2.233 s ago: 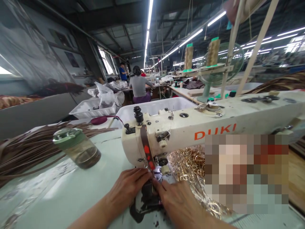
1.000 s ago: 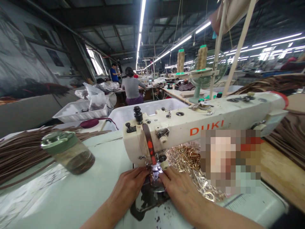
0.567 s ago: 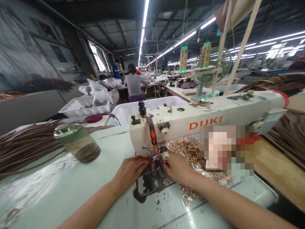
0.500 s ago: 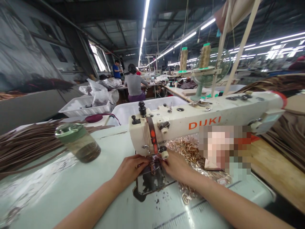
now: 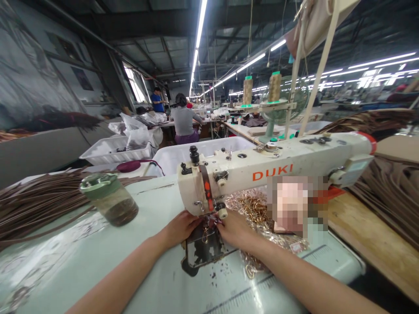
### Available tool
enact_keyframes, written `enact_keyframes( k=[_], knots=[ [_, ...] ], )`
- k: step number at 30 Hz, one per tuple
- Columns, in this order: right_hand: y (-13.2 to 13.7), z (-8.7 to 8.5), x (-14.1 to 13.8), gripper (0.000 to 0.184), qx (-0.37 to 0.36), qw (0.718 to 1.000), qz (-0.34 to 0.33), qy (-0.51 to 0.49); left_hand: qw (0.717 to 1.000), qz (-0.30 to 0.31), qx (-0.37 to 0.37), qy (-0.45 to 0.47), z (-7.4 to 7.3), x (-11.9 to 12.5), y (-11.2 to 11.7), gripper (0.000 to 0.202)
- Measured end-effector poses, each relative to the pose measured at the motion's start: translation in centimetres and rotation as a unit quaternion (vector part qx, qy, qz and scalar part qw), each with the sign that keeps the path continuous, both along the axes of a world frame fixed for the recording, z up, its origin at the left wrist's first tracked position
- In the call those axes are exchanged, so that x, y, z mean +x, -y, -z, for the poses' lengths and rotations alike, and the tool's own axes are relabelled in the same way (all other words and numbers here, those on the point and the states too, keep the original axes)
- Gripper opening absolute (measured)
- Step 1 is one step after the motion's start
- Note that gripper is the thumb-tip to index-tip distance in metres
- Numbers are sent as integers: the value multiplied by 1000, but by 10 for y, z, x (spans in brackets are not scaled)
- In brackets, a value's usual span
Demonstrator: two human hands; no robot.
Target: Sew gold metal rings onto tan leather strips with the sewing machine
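The long cream-white metal sewing machine (image 5: 229,174) has smooth paint, while the flat black metal plate (image 5: 200,257) below its head is worn and patchy. Left of the machine, the clear plastic-looking jar with a green lid (image 5: 109,199) is glossy, the long narrow brown strips (image 5: 39,209) matt; by its arm, shiny gold-coloured metal clasps (image 5: 253,207) lie in crinkled glossy clear plastic film (image 5: 281,246) on the smooth, shiny pale-green tabletop (image 5: 157,288).

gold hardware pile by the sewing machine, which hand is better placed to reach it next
Probably the right hand: it lies beside the gold hardware pile, while the left hand is farther off, left of the small metal clasp.
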State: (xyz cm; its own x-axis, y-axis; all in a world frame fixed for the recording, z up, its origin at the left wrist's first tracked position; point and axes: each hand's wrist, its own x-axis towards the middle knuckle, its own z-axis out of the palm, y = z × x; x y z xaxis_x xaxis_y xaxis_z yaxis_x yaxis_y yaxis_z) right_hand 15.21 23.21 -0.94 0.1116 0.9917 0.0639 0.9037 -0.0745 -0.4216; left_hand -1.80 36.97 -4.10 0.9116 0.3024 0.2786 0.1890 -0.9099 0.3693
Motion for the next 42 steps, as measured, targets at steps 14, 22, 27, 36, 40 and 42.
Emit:
enact_keyframes(
  k=[14, 22, 27, 36, 40, 42],
  knots=[
    [15, 21, -52, 35, 41, 978, -45, 198, 991, 55, 115, -43, -21, -3, 16, 23],
    [12, 7, -10, 28, 44, 980, -74, 181, 988, -40, 134, -61, -23, -15, 30, 24],
    [1, 9, 16, 23, 50, 992, -10, 111, 981, -153, 100, -72, -21, -17, 50, 25],
    [-15, 19, 28, 12, 54, 998, 4, -39, 973, -232, 0, -23, -13, -4, 46, 18],
    [-19, 25, 30, 9, 57, 995, 9, -77, 967, -254, -18, 1, -9, -2, 47, 18],
    [-21, 27, 30, 6, 56, 994, 6, -93, 967, -254, -20, 5, -9, -1, 47, 18]
  ],
)
